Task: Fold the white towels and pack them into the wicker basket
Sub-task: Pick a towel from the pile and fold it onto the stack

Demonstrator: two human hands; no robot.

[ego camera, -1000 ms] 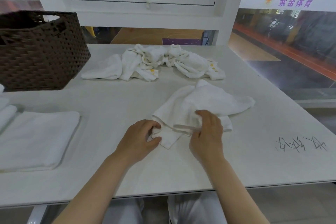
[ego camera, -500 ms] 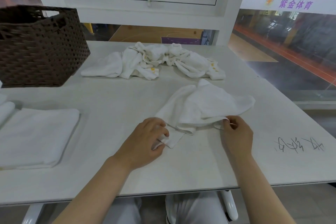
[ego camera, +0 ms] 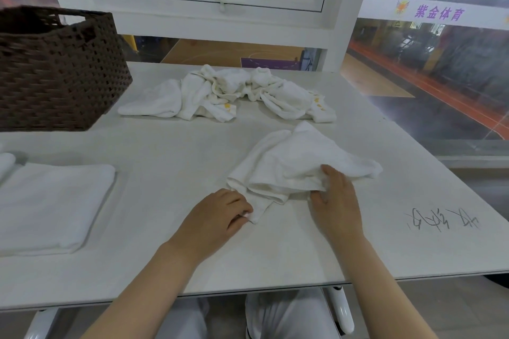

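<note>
Both hands are set on the crumpled white terry towel (ego camera: pixel 297 165): its near corner is pinched by the left hand (ego camera: pixel 217 215), while a bunched fold is apparently gripped by the right hand (ego camera: pixel 334 198). Beyond the left hand stands the brown wicker basket (ego camera: pixel 57 69). If the pinched corner slips, an uneven fold could result.

A room in a sports hall, overlooking an indoor court. Through the glass in the upper middle and right of the frame lie a wooden basketball floor (ego camera: pixel 237 53) with painted lines and a red running track (ego camera: pixel 429 85); purple lettered banners (ego camera: pixel 438 12) line the glass.
</note>
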